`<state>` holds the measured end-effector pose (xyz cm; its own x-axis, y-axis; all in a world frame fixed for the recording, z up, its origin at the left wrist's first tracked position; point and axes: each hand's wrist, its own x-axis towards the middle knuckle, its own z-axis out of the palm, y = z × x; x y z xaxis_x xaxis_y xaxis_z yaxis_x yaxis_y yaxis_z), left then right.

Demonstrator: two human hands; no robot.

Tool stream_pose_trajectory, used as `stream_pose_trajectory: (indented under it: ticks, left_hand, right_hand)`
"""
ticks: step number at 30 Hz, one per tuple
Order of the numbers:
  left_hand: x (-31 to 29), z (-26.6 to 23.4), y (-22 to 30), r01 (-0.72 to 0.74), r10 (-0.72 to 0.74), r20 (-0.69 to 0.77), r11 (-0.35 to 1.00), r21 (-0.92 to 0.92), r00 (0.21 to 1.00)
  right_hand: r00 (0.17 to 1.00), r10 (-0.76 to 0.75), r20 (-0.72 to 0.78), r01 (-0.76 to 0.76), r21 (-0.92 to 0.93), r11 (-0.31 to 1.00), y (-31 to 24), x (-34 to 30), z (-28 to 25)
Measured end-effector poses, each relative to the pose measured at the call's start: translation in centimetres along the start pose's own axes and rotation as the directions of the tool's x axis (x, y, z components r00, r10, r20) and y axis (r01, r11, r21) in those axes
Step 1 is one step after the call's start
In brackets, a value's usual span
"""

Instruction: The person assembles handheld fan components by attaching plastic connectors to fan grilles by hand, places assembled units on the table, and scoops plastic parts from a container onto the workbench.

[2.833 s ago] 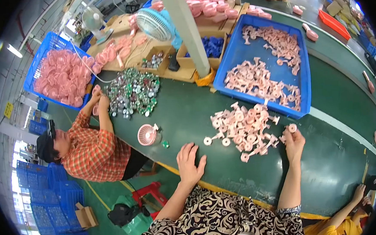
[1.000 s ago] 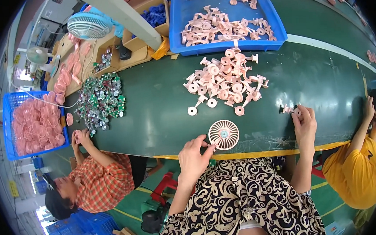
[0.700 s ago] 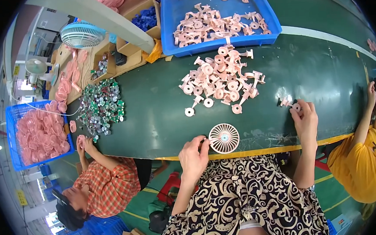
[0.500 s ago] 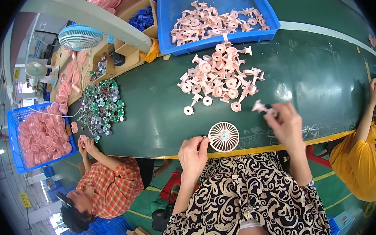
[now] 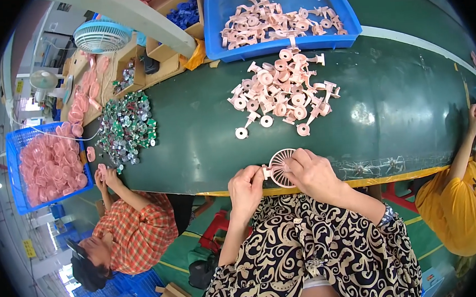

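Note:
In front of me, at the table's near edge, my two hands meet on a round pale pink fan grille [image 5: 278, 166] with thin radiating ribs. My left hand [image 5: 245, 196] is closed in a pinch at its left side, where a short pale pink stem [image 5: 266, 172] sticks out. Across the grille's right half lies my right hand [image 5: 317, 177], fingers closed on it and hiding the hub. The bracket seen earlier in this hand cannot be made out whole. Beyond my hands lies a heap of pink ring-ended brackets [image 5: 286, 91].
A blue tray [image 5: 291, 46] of similar brackets stands at the far side. To the left lie a pile of green circuit parts [image 5: 125, 131] and a blue basket [image 5: 19, 178] of pink grilles. A co-worker in checks [image 5: 139, 228] sits left, another in yellow [image 5: 451, 206] right.
My right hand has moved left and down, bringing the pink bracket to the grille, and now covers the grille's right half. My left hand stays at the grille's left side.

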<state>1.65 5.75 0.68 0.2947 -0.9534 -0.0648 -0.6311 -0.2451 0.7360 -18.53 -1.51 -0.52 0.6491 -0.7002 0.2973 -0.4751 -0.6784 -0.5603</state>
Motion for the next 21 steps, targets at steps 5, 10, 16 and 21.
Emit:
stream_pose_trajectory:
  ticks: [5,10,16,21]
  left_hand:
    - [0.1,-0.1,-0.4,0.011,-0.01,0.041,1.0,-0.015,0.999]
    - [1.3,-0.2,-0.3,0.072,-0.071,0.119,0.997,-0.002,0.99]
    - [1.7,-0.4,1.8,0.004,-0.008,0.063,0.998,0.055,0.998]
    - [1.0,0.0,1.1,0.06,-0.072,0.088,0.989,0.133,0.993]
  right_hand:
    - [0.994,0.006,0.111,0.001,-0.066,0.998,-0.3,0.1,0.1]
    - [0.973,0.044,0.225,0.0,-0.195,0.981,-0.6,1.2,-0.1]
    - [0.98,0.003,0.201,0.047,-0.245,0.968,-1.7,2.2,-1.3]
    - [0.983,-0.034,0.183,0.067,-0.178,0.982,-1.3,1.7,-0.7]
